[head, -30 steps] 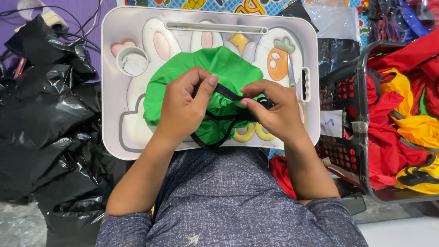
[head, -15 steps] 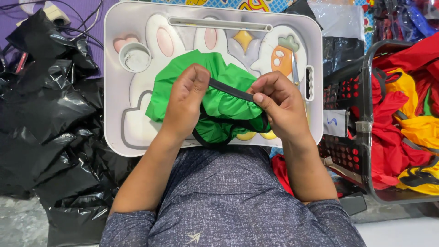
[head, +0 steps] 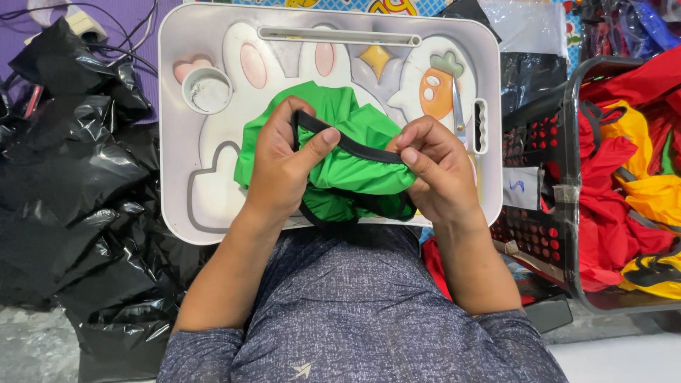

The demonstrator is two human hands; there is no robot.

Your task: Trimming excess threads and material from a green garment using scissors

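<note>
Since the earlier frame the black strap [head: 347, 145] was pulled tauter between left hand [head: 280, 167] and right hand [head: 440, 170], both pinching it. The green cloth [head: 340, 170], soft and light, lay bunched over the tray [head: 177, 106]; best held by its trim.

basket [head: 567, 191] cut off right, green cloth [head: 355, 170] partly hidden

The cloth [head: 347, 167] was bright green, edged with a black band [head: 347, 145]. The tray [head: 177, 85] was pale grey, printed with a white rabbit, pink ears and an orange carrot. The basket [head: 546, 142] held red and yellow fabric [head: 638, 184]. Black plastic bags [head: 78, 191] lay alongside.
</note>
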